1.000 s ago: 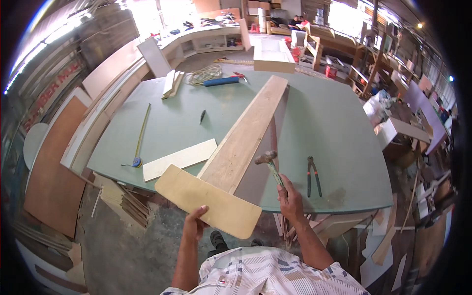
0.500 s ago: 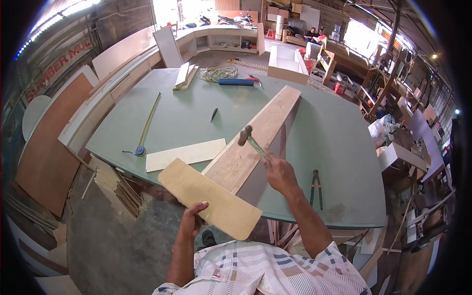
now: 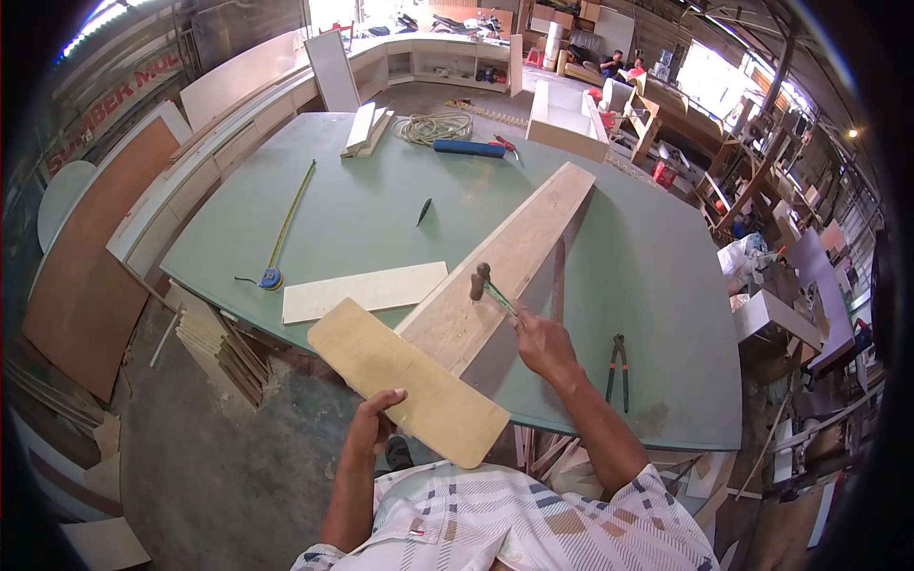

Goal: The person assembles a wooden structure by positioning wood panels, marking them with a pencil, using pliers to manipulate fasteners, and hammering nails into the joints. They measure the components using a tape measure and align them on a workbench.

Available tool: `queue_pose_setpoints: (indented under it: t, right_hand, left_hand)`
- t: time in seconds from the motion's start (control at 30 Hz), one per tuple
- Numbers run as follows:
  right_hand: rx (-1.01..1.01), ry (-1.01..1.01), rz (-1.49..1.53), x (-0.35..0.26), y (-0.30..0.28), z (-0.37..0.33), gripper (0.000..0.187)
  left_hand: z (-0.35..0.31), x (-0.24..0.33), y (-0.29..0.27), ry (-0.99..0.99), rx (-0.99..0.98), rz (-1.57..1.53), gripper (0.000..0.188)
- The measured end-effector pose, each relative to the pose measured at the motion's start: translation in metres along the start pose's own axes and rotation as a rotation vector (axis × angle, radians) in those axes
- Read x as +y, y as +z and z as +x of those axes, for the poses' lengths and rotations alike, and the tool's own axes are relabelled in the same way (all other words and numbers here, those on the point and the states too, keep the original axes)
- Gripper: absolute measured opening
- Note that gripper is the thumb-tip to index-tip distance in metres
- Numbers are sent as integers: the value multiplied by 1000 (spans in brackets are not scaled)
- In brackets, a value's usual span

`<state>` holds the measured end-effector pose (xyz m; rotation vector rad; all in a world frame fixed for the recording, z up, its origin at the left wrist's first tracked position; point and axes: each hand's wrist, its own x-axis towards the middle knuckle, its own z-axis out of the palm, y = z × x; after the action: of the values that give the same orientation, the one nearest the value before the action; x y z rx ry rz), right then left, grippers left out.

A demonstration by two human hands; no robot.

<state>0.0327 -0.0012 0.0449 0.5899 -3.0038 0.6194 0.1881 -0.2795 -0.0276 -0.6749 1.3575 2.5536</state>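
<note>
My left hand [image 3: 377, 421] grips the lower edge of a pale, round-cornered board [image 3: 409, 383], its thumb on top and the other fingers mostly hidden beneath. This board lies across the near end of a long, tapering wooden box piece [image 3: 505, 257] that rests on a green table. In my right hand [image 3: 546, 346] is a hammer [image 3: 495, 297], held by its handle, with the head over the long piece; I cannot tell whether it touches. Left of the long piece lies a flat pale wood strip [image 3: 367, 292].
On the green table [image 3: 666, 285] lie pincers [image 3: 618, 371], a tape measure [image 3: 272, 278] with its blade out, a small dark pointed object [image 3: 424, 211], a blue roll [image 3: 468, 148], a coiled hose [image 3: 434, 127] and stacked wood pieces [image 3: 366, 131]. Cabinets [image 3: 219, 143] stand beyond the left edge.
The hammer head has dipped slightly over the long piece. My left hand keeps its grip on the round-cornered board. The whole view has shifted a little.
</note>
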Motion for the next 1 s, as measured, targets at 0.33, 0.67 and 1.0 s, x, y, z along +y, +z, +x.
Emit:
queue_pose_setpoints:
  t: [0.33, 0.67, 1.0]
  right_hand:
    - [400, -128, 201, -3, 15, -10, 42]
    - [484, -120, 293, 0, -3, -4, 40]
    - [-6, 106, 73, 2, 0, 0, 39]
  left_hand:
    - [-1, 18, 6, 16, -8, 4, 45]
    - [4, 13, 4, -13, 24, 8, 46]
    - [-2, 11, 6, -10, 3, 33, 48]
